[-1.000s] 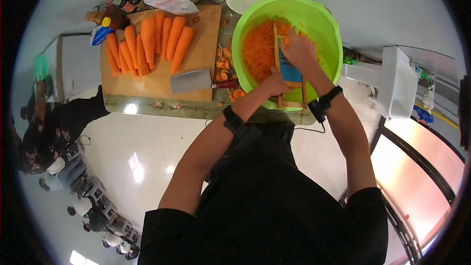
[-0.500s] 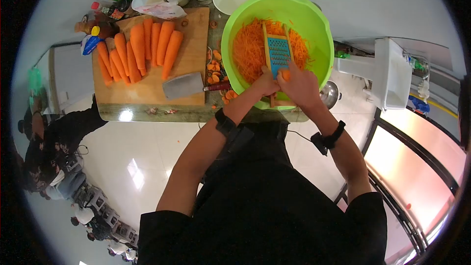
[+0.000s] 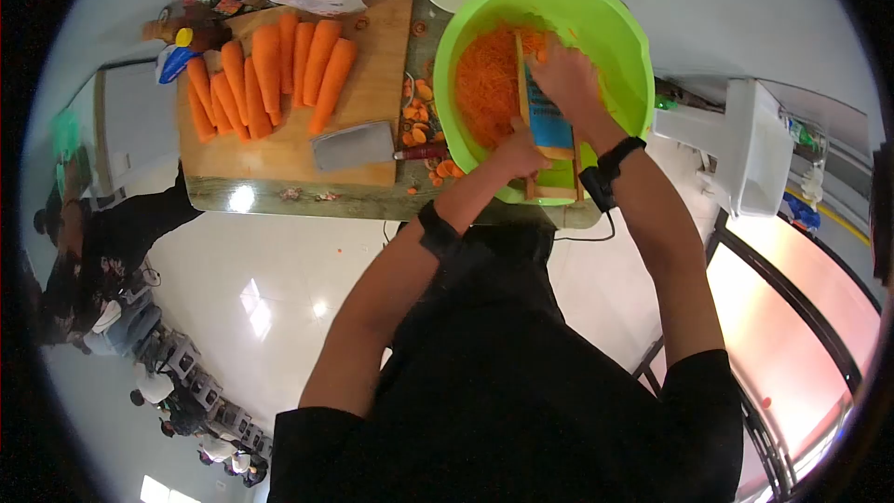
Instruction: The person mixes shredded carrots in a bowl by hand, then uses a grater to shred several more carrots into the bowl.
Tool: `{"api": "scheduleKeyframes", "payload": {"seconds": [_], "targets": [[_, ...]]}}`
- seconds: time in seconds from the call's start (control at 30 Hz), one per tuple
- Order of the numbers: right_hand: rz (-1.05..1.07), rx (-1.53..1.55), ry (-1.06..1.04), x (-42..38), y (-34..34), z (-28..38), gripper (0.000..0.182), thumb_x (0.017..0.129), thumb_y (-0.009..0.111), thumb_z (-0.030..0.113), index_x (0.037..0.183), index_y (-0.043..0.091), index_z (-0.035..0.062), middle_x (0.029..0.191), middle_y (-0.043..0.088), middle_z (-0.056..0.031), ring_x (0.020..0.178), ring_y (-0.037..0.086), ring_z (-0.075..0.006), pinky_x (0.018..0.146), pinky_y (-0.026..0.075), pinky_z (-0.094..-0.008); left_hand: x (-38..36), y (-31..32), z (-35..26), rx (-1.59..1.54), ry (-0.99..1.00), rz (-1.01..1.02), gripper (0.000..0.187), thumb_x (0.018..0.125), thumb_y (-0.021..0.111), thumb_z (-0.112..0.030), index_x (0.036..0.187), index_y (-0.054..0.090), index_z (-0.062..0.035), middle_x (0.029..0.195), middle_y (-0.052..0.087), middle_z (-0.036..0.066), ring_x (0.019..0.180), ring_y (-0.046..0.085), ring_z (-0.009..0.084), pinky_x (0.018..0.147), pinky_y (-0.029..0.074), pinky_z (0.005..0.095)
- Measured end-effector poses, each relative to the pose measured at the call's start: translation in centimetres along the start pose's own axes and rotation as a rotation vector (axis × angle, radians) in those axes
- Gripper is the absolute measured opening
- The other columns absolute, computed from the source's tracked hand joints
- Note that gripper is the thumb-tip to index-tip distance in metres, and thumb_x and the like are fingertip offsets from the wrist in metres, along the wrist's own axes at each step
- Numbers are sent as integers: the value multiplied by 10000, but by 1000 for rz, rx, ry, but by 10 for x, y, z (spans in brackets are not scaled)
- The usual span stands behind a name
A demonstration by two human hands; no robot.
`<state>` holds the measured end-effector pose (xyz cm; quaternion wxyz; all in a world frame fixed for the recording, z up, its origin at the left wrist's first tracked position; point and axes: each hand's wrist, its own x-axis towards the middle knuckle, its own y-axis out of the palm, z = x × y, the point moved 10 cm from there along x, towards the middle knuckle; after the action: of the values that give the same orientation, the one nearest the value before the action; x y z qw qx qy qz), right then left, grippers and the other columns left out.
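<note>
Grater (image 3: 548, 129): one, oblong, pale wooden frame, blue plate with dark markings; I find it slanted inside the green bowl (image 3: 641, 65), lower end at the near rim. Grated carrot (image 3: 482, 93): one heap, fine bright-orange shreds, mostly left of the grater. Left hand (image 3: 521, 151): fingers closed on the frame near its lower end. Right hand (image 3: 570, 84): curled nearly closed on a carrot piece (image 3: 541, 55), mostly hidden from me.
</note>
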<state>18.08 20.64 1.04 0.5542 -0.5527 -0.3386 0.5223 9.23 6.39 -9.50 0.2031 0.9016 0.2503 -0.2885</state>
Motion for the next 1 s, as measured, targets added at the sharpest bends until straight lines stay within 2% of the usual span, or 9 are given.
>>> {"api": "scheduleKeyframes", "payload": {"seconds": [0.13,0.37,0.43,0.63,0.67,0.73,0.87,0.93,1.0], "targets": [[64,-30,-16,30,10,5,420,859,600,399,1020,651,15,798,690,-237,768,696,-401,682,568,-506,1,-7,11,30,-136,-54,334,801,712,-34,1116,602,-17,889,662,79,590,587,168,531,518,324],[164,-71,15,4,-15,7,504,817,596,440,1112,643,34,934,690,-250,921,670,-426,829,540,-506,4,-5,9,-23,-96,-45,354,802,736,-80,1128,607,-27,896,671,85,583,593,168,534,517,324],[410,-143,-24,-22,-19,13,472,804,602,413,1072,644,26,928,690,-247,905,671,-421,815,539,-510,5,-5,-2,-12,-30,-5,809,773,771,-51,1343,236,161,896,654,199,650,672,242,544,527,365],[349,-23,12,-78,-45,6,412,790,625,390,967,630,18,842,673,-252,832,660,-436,758,530,-519,8,4,-13,109,84,176,884,752,781,-37,1312,114,121,896,651,165,634,649,237,496,507,340],[348,-23,7,-86,-47,6,412,790,625,390,967,630,18,842,673,-252,832,660,-436,758,530,-519,7,5,-12,108,85,171,884,752,781,-37,1312,114,121,896,651,165,634,649,237,496,507,340],[326,78,31,-100,-50,3,410,791,630,391,972,623,23,804,662,-255,801,653,-447,741,528,-518,5,-7,-2,19,-8,-12,442,817,719,-86,1235,575,-71,991,659,81,649,604,166,534,502,321],[285,110,50,-109,-43,2,405,787,631,381,972,614,21,796,656,-257,787,650,-449,737,524,-518,-2,-6,-5,-7,-64,-9,434,828,699,-48,1239,562,-66,981,658,74,657,607,174,530,506,309],[75,163,-26,-102,-50,7,386,786,626,363,956,612,17,796,654,-255,776,644,-454,727,519,-520,-2,-7,-14,29,9,-44,493,821,702,-30,1277,517,-57,967,652,86,652,607,178,531,507,306],[140,105,-41,-80,-36,3,388,794,622,363,980,613,23,797,658,-246,773,644,-454,731,520,-522,1,-5,-14,-5,46,3,541,817,709,-38,1301,467,-36,962,647,101,639,608,181,523,509,311]]}}
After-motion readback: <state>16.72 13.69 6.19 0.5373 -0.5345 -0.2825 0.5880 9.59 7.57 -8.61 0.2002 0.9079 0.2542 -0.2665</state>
